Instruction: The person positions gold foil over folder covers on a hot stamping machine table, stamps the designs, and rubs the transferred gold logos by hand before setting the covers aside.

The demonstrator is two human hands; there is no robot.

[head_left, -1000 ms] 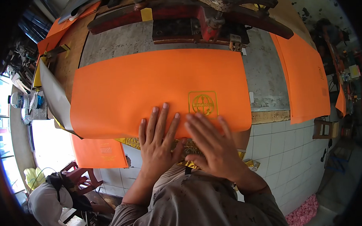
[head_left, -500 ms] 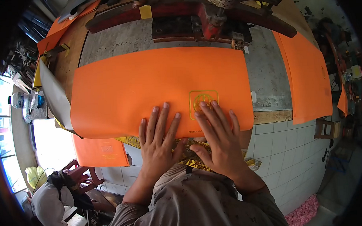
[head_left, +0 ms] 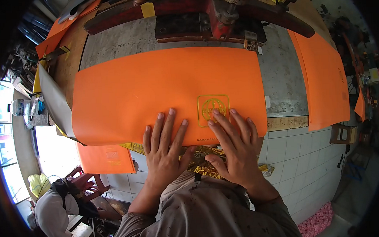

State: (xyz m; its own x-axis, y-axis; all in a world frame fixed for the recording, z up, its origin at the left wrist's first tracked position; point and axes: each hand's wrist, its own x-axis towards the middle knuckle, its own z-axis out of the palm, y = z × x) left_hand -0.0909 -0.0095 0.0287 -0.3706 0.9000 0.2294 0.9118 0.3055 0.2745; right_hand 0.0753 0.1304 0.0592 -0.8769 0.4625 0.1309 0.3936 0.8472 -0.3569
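Observation:
A large orange sheet lies in front of me on the grey metal bed of a press. My left hand rests on its near edge with fingers spread. Flat on the sheet to the right lies my right hand, fingers apart, the tips over the lower part of a gold stamped emblem in a square frame. Small dark lettering shows below the emblem, partly covered by that hand. Crumpled gold foil hangs below the sheet's near edge, between my hands and my body.
The press's red frame and dark block stand beyond the sheet. More orange sheets lie at the right, and another orange stack sits lower left. A person in grey bends near a red stool at the lower left.
My right hand has slid slightly right and down, uncovering more of the emblem. The left hand has stayed nearly in place on the sheet. The view has shifted a little.

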